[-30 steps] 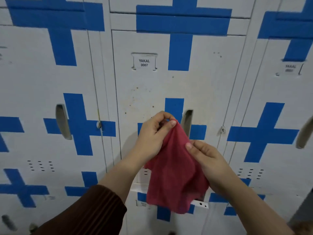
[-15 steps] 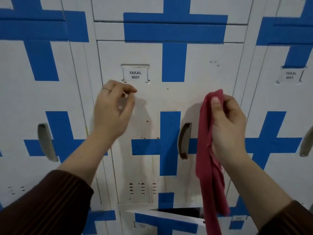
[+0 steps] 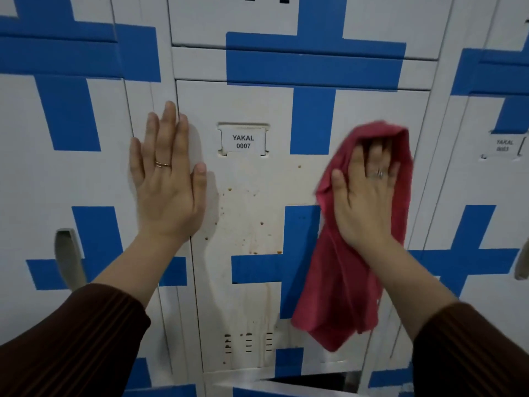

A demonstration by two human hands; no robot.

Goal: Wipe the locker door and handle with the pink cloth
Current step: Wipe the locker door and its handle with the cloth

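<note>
The white locker door (image 3: 252, 213) labelled YAKAL 0007 fills the middle, painted with blue crosses and dotted with brown specks and streaks. My right hand (image 3: 365, 196) lies flat with straight fingers, pressing the pink cloth (image 3: 340, 282) against the door's upper right part. The cloth drapes over my fingertips and hangs down, hiding the door's handle. My left hand (image 3: 166, 179) rests flat and open on the door's left edge and the frame beside it.
Matching lockers stand on both sides; the left one shows its recessed handle (image 3: 68, 256), the right one a handle (image 3: 522, 262) at the frame's edge. Below, a lower locker door (image 3: 286, 385) stands slightly ajar.
My right hand has spread flat and pressed the cloth onto the door instead of pinching it. My left hand has opened and laid itself flat on the door's left edge.
</note>
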